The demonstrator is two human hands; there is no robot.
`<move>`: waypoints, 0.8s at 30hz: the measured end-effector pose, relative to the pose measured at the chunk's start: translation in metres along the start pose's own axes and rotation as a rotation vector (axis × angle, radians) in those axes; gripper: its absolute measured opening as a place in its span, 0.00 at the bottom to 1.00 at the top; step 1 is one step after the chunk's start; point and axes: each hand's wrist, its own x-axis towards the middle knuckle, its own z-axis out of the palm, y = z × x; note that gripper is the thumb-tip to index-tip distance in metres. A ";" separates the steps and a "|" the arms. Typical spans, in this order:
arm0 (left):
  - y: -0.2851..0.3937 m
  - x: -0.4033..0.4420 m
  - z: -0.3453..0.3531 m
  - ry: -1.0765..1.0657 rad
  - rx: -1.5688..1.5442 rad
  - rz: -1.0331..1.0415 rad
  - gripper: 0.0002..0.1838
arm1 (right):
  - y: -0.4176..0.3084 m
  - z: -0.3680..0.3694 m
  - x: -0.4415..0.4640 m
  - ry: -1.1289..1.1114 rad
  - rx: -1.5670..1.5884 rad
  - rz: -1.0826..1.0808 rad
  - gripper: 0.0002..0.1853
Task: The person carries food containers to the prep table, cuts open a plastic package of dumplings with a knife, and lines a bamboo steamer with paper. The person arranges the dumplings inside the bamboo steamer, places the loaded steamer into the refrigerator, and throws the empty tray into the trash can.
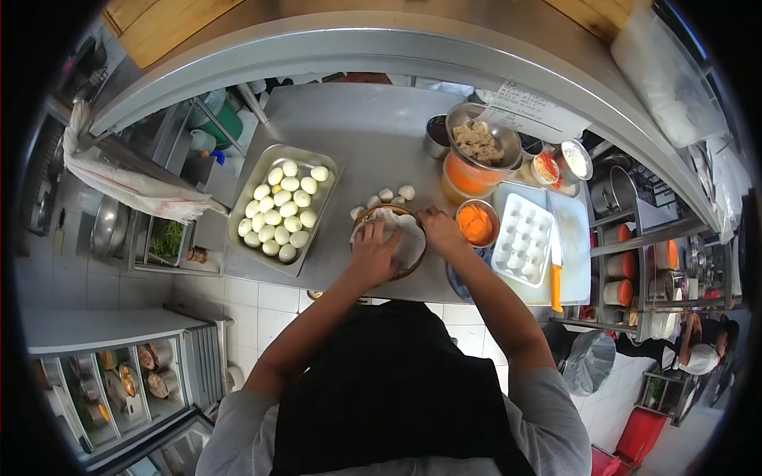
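Note:
On the steel counter, a round basket [411,267] lined with white paper [410,244] is in front of me. My left hand [377,247] lies over the paper inside it, fingers spread. My right hand [441,230] is at the basket's right edge, its fingers bent against the rim; whether it grips anything is hidden. Several small white pieces [386,194] sit just behind the basket. To the left stands a metal tray [327,218] of peeled eggs [289,209]. A metal bowl of orange slices [476,225] is right beside my right hand.
At the right are a white egg tray [522,240], a cutting board [573,238] and an orange-handled knife [556,285]. Behind them stands a bowl of brownish food [479,143]. A metal shelf edge [357,41] spans the far side. Another person [702,357] is at the far right.

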 end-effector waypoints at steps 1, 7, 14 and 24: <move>-0.001 0.000 0.002 -0.002 -0.003 0.004 0.38 | 0.000 0.000 0.003 -0.039 -0.039 0.034 0.11; -0.003 -0.007 0.009 0.071 -0.064 0.034 0.36 | 0.007 -0.004 0.006 -0.090 -0.148 0.062 0.11; -0.011 -0.014 0.004 0.175 -0.262 0.068 0.25 | -0.013 -0.045 0.000 0.076 0.323 0.226 0.16; -0.014 -0.020 -0.001 0.064 -0.175 0.058 0.19 | -0.033 -0.048 0.008 0.162 0.512 0.094 0.20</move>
